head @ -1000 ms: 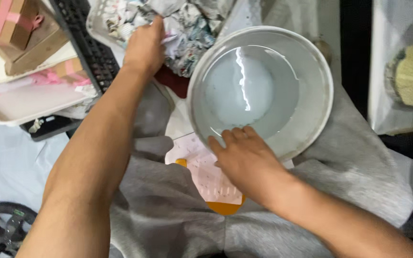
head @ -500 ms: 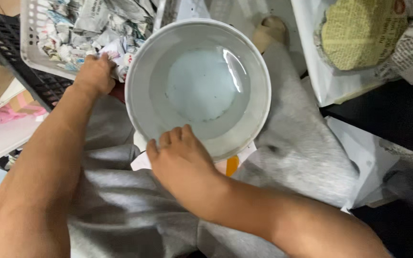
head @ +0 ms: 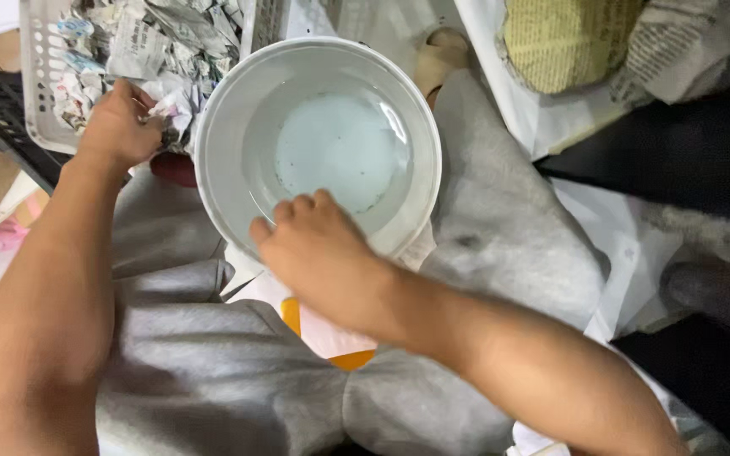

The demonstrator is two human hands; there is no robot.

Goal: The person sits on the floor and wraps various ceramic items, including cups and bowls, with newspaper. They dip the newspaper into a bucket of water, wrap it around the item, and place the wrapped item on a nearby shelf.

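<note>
1. The right hand (head: 318, 253) rests on the near rim of a white bowl (head: 221, 110); its fingers (head: 297, 211) curl loosely over the edge, gripping nothing else.
2. The bowl holds cloudy liquid and sits on the person's lap, on grey trousers (head: 213, 371).
3. The left hand (head: 120, 127) closes its fingers on crumpled newspaper scraps (head: 171, 101), just left of the bowl.
4. The scraps spill from a white plastic basket (head: 35, 93).
5. Under the bowl lies a white and orange sheet (head: 331, 342).
</note>
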